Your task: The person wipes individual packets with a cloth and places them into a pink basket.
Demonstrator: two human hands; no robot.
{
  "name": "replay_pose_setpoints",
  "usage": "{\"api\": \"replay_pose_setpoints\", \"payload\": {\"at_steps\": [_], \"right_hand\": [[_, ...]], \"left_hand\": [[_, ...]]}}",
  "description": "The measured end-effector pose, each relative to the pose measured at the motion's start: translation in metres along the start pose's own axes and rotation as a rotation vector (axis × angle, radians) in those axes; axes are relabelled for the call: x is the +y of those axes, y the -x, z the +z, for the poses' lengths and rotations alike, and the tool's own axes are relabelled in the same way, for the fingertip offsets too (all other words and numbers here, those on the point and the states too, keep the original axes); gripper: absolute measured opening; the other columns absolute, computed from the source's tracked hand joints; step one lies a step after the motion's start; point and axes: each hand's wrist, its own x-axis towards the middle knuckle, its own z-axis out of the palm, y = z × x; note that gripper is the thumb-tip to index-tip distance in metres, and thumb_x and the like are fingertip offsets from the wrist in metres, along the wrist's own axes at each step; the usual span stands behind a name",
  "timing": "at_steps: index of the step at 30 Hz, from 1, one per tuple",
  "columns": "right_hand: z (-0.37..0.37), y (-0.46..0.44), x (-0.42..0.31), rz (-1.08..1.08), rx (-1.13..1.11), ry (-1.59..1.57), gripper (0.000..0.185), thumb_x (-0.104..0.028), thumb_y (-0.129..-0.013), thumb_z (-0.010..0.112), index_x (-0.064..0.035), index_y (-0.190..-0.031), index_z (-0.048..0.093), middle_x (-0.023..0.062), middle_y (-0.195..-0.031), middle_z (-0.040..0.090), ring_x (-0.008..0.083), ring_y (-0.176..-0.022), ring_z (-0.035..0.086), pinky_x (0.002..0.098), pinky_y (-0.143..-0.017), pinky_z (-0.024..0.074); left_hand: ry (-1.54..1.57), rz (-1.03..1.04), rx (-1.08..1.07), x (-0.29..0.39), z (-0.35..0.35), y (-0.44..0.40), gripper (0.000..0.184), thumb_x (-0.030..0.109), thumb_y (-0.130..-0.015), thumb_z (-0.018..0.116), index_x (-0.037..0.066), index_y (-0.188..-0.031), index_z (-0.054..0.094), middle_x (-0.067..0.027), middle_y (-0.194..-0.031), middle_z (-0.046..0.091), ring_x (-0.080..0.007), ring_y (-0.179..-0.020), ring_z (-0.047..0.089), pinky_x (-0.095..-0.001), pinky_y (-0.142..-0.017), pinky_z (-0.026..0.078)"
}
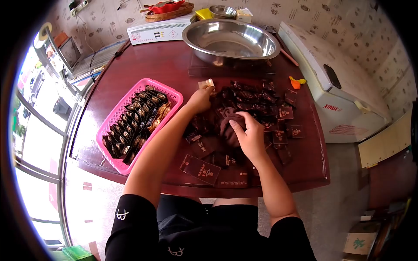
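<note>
My right hand (249, 134) is closed on a dark brown, soft cloth pouch (229, 127) with cord-like loops at its top, thumb and fingers pinching its right side. Farther forward, my left hand (200, 100) has its fingers closed on a small tan-gold packet (206, 82), which sticks out past the fingertips. Around both hands lie many dark packets (252, 96) in a loose pile. Flat dark brown packets with printing (200, 169) are spread near the table's front edge. To the left stands a pink plastic basket (172, 92) holding rows of black-wrapped packets and some gold ones.
A wide steel basin (231, 53) stands at the back of the red-brown table (130, 56). Behind it are a white appliance (162, 33) and a small steel bowl (222, 11). Orange and yellow balloons (297, 82) lie at right, near a white chest freezer (322, 61).
</note>
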Motion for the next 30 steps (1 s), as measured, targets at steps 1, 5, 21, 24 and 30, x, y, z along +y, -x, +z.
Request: {"api": "replay_pose_setpoints", "payload": {"at_steps": [1, 5, 21, 24, 30], "right_hand": [[0.001, 0.001, 0.001, 0.028, 0.013, 0.022, 0.029, -0.023, -0.091, 0.068, 0.0023, -0.104, 0.061, 0.0172, -0.082, 0.066, 0.0318, -0.075, 0.066, 0.0377, -0.065, 0.0496], [0.001, 0.003, 0.001, 0.117, 0.078, 0.025, 0.034, -0.030, -0.090, 0.070, 0.0022, -0.092, 0.058, 0.0175, -0.075, 0.065, 0.0285, -0.067, 0.064, 0.0361, -0.064, 0.0489], [0.008, 0.012, -0.024, -0.340, -0.153, 0.011, 0.036, -0.023, -0.093, 0.062, -0.0028, -0.122, 0.058, 0.0225, -0.127, 0.053, 0.0457, -0.123, 0.047, 0.0531, -0.109, 0.0321], [0.011, 0.011, -0.021, -0.377, -0.244, 0.180, 0.049, -0.038, -0.097, 0.051, 0.0002, -0.128, 0.053, 0.0232, -0.136, 0.047, 0.0473, -0.139, 0.029, 0.0594, -0.114, 0.0205], [0.013, 0.010, -0.011, -0.323, -0.161, 0.136, 0.052, -0.039, -0.102, 0.043, 0.0030, -0.133, 0.048, 0.0256, -0.138, 0.045, 0.0484, -0.140, 0.026, 0.0585, -0.115, 0.0199]], "left_hand": [[-0.069, -0.046, 0.022, 0.009, -0.006, 0.009, 0.056, 0.003, -0.072, 0.063, 0.005, -0.127, 0.055, -0.0234, -0.122, 0.058, -0.0408, -0.110, 0.058, -0.0476, -0.092, 0.048], [-0.270, -0.124, 0.015, 0.030, -0.020, 0.039, 0.039, 0.003, -0.071, 0.063, 0.003, -0.110, 0.063, -0.0219, -0.110, 0.060, -0.0411, -0.105, 0.059, -0.0469, -0.091, 0.048], [1.740, 0.078, 0.144, 0.136, -0.033, 0.108, 0.046, 0.016, -0.101, 0.047, 0.001, -0.144, 0.038, -0.0135, -0.138, 0.051, -0.0208, -0.128, 0.049, -0.0354, -0.109, 0.039], [1.813, -0.015, 0.077, 0.152, -0.049, 0.114, 0.050, 0.021, -0.101, 0.048, 0.003, -0.146, 0.035, -0.0159, -0.147, 0.042, -0.0260, -0.136, 0.042, -0.0413, -0.113, 0.035], [1.680, -0.025, -0.030, 0.132, -0.026, 0.118, 0.057, 0.014, -0.100, 0.052, 0.007, -0.151, 0.027, -0.0102, -0.146, 0.042, -0.0205, -0.133, 0.043, -0.0363, -0.109, 0.038]]}}
